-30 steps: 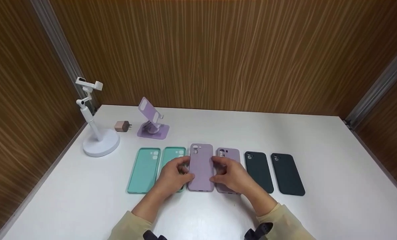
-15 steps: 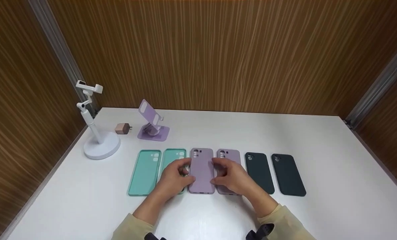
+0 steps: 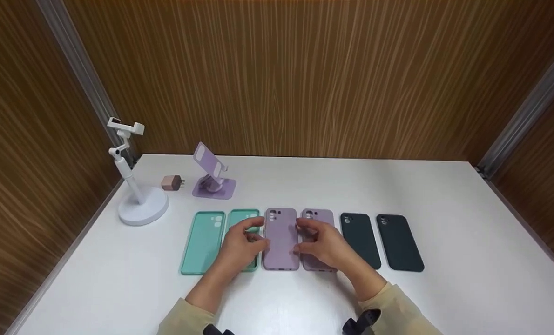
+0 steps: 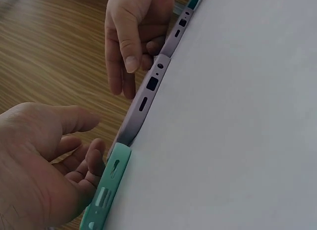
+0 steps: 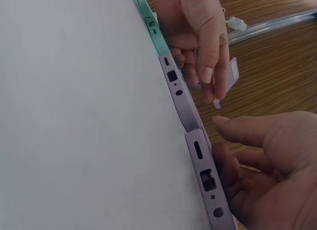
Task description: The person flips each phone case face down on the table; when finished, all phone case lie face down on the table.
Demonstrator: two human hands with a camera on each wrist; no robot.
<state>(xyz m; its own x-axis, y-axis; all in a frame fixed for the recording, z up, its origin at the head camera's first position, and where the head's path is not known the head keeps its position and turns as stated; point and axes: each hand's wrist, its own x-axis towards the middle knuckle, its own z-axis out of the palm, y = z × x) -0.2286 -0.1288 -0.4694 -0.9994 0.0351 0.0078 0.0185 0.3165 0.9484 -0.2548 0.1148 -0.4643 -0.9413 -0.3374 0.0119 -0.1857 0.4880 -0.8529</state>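
A lilac phone case lies flat, back side up, in the middle of a row of cases in the head view. On its left edge hovers my left hand, thumb and fingers spread and loosely bent. My right hand mirrors it at the right edge, over a second lilac phone case. In both wrist views the left thumb and right thumb stand off the middle case. Under the left hand is a teal phone case, partly hidden.
Another teal phone case ends the row at left. Two dark phone cases lie at right. Behind stand a lilac phone stand, a pinkish charger plug and a white stand. Wood-grain panels enclose the table.
The middle lilac case has come down flat, level with its neighbour. Both hands have loosened slightly from its edges. The head view has tilted a little.
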